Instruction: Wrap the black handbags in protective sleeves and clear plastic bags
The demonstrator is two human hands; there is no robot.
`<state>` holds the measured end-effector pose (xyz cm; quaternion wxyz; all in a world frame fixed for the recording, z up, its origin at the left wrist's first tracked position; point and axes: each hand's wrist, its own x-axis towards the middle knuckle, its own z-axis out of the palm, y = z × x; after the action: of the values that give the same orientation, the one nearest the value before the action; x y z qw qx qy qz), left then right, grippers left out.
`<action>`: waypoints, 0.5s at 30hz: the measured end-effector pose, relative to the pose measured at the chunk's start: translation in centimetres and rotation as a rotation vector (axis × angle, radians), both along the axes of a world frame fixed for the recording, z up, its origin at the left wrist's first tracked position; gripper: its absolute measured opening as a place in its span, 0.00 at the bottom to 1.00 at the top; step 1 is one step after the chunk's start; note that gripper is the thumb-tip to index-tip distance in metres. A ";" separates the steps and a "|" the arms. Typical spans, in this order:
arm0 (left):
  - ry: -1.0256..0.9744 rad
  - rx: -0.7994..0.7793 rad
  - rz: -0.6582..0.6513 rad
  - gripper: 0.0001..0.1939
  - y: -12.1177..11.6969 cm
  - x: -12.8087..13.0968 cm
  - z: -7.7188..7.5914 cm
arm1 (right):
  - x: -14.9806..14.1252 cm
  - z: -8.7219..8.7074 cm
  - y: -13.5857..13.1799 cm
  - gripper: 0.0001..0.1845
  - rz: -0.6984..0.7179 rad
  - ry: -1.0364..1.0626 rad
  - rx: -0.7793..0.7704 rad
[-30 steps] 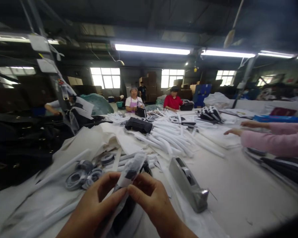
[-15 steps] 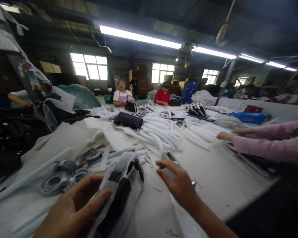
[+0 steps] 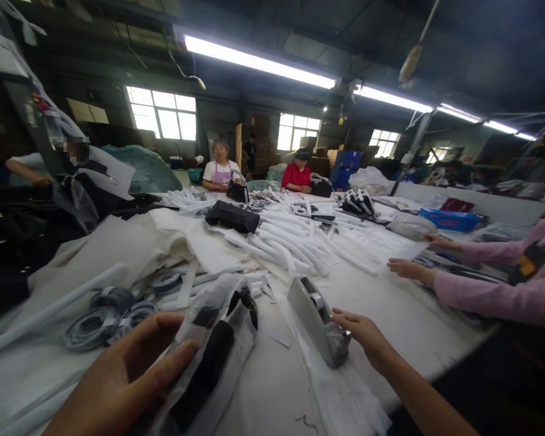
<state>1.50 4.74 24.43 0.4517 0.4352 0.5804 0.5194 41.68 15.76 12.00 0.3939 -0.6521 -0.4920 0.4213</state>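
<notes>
My left hand grips a clear plastic bag with a long black item inside, thumb pressed on the bag's side. The bag lies tilted on the white table in front of me. My right hand reaches to the front end of a grey tape dispenser. Its fingertips touch the cutter end, fingers curled close together; whether they pinch any tape is not visible.
Grey tape rolls lie at the left. White wrapped tubes and a black bag cover the table's middle. A co-worker's pink-sleeved arms reach in from the right. Two people sit at the far end.
My right hand has let go of the bag and moved right to the tape dispenser's front end. The left hand keeps the bag, which has dropped lower toward the table.
</notes>
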 end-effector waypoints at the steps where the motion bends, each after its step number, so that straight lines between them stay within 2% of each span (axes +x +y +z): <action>1: 0.001 0.001 0.001 0.24 0.0 0.0 0.0 | -0.1 0.3 -0.1 0.25 -0.013 0.026 0.002; 6: 0.019 0.002 0.007 0.24 -0.1 -0.2 0.2 | 0.2 2.0 -2.2 0.25 -0.116 0.128 0.044; 9: -0.012 -0.021 -0.001 0.23 -0.2 -0.2 0.3 | 0.8 2.4 -4.2 0.28 -0.176 0.175 0.025; 12: -0.036 -0.048 0.005 0.23 -0.2 -0.1 0.3 | 1.1 1.7 -5.8 0.28 -0.182 0.221 -0.029; 15: -0.011 -0.033 0.010 0.23 -0.1 -0.1 0.3 | 0.9 0.2 -6.6 0.24 -0.198 0.230 -0.075</action>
<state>1.44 4.66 24.68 0.4596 0.4220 0.5884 0.5143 42.62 9.15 12.22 0.4627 -0.6592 -0.3608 0.4703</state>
